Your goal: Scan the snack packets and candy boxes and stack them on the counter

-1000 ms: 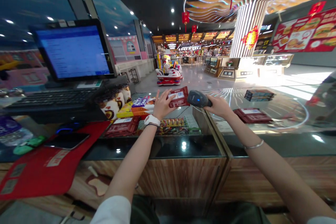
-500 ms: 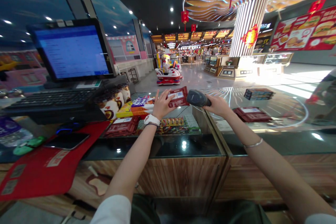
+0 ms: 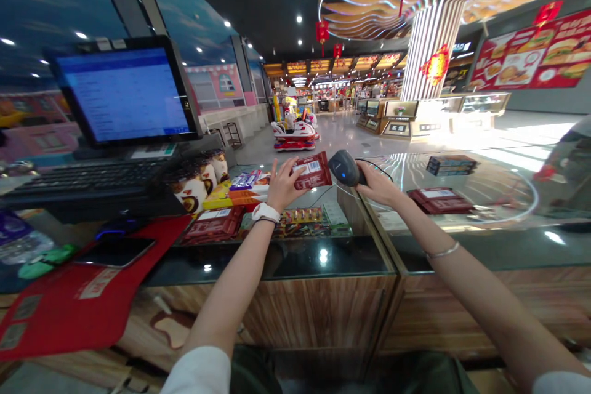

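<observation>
My left hand (image 3: 282,184) grips a dark red packet (image 3: 313,170) with a white label, held up above the glass counter (image 3: 295,261). My right hand (image 3: 376,183) is wrapped round a black handheld scanner (image 3: 343,167), whose head sits just right of the packet and faces it. A thin cable runs from the scanner down over the counter. A white watch is on my left wrist and a thin bracelet on my right forearm.
A blue-lit monitor (image 3: 122,92) and a black keyboard (image 3: 87,176) stand at the left, by a red mat (image 3: 69,295) carrying a phone (image 3: 115,252). Snack packs (image 3: 244,188) and cups (image 3: 194,188) lie behind my left hand. More red packets (image 3: 441,199) and a dark box (image 3: 452,164) rest on the right counter.
The scanner has shifted slightly left and closer to the packet, its head now turned toward it. My left hand and the packet have hardly moved.
</observation>
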{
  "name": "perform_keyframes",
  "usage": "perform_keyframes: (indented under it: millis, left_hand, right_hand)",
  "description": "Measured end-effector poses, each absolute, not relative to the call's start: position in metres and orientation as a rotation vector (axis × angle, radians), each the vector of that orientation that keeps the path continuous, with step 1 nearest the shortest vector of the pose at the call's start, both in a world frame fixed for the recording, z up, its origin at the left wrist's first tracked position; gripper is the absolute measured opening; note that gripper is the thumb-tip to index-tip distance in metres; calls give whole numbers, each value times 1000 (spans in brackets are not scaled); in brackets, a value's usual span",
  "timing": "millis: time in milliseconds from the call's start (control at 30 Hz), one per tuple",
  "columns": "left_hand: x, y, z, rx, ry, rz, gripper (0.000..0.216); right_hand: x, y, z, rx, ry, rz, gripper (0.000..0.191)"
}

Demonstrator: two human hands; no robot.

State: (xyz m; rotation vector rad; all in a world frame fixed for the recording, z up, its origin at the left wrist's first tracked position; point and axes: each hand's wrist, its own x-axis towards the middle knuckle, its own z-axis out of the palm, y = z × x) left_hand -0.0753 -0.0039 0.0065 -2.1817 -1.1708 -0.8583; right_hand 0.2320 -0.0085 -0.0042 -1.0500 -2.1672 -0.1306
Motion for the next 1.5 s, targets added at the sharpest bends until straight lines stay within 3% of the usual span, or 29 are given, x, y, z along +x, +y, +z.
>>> perform_keyframes:
  millis: [267, 967, 1200, 1367, 1500]
  left_hand:
    - [-75, -7, 8, -2169, -1215, -862, 52]
    - [-74, -6, 6, -2156, -1224, -954, 52]
    - [-65, -9, 5, -2194, -1218, -967, 52]
    - [-48, -22, 12, -2191, -1214, -988, 52]
    - [-19, -35, 16, -2230, -1189, -1011, 55]
  right_hand:
    - [241, 25, -30, -1096, -2176, -77, 51]
    - [224, 23, -53, -1191, -2555, 45, 55]
    - [221, 10, -39, -1297, -2493, -49, 68]
    - [228, -13, -18, -1192, -2209, -313, 83]
    - [235, -40, -12, -1068, -2206, -490, 78]
